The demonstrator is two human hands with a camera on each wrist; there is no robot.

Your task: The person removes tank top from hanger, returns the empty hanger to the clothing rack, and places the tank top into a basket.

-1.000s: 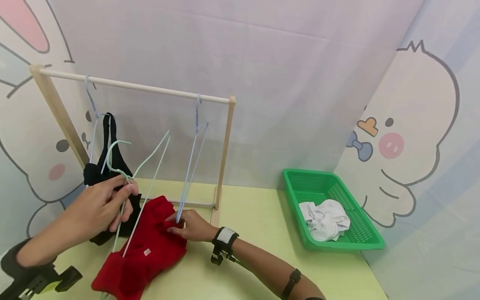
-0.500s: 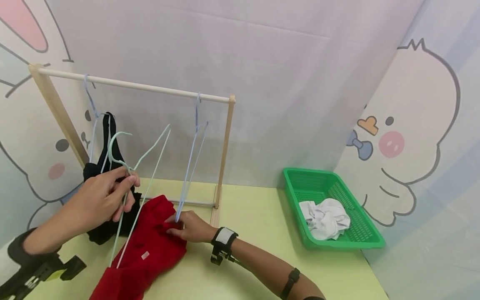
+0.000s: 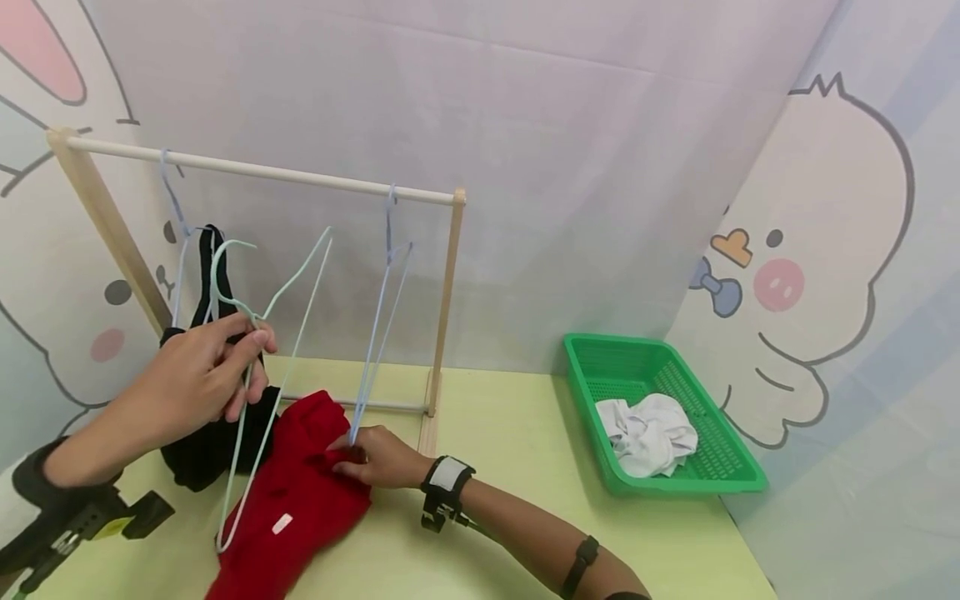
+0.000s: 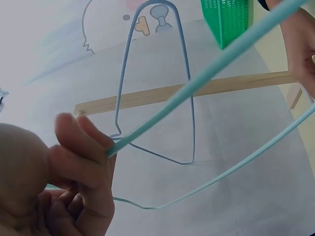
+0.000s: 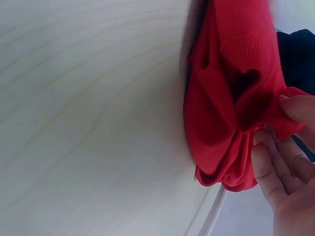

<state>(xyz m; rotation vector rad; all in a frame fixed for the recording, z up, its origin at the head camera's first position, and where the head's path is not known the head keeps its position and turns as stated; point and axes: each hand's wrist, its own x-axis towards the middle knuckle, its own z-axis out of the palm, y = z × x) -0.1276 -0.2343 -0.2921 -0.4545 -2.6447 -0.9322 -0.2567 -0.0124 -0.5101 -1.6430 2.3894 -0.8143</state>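
Observation:
My left hand (image 3: pixel 210 367) grips a mint-green hanger (image 3: pixel 300 333) just below its hook. The hanger's lower end rests over or just in front of a red knit garment (image 3: pixel 300 492) with a small white label. In the left wrist view, the hanger's two arms stretch away from the fingers. My right hand (image 3: pixel 386 458) pinches the edge of the red garment between thumb and fingers, as the right wrist view shows up close. A blue hanger (image 3: pixel 372 342) hangs from the rack just above that hand, its lower end passing behind the fingers. Folds hide part of the garment.
A wooden rack with a white rail (image 3: pixel 277 171) stands at the back left. A black garment (image 3: pixel 198 450) hangs from its left hanger. A green basket (image 3: pixel 720 442) with a white cloth (image 3: pixel 652 433) sits on the yellow table (image 3: pixel 517 433) at right.
The left hand has risen slightly with the mint-green hanger. The hanger's lower end, earlier inside the red garment, is now visible outside it. The right hand keeps its hold.

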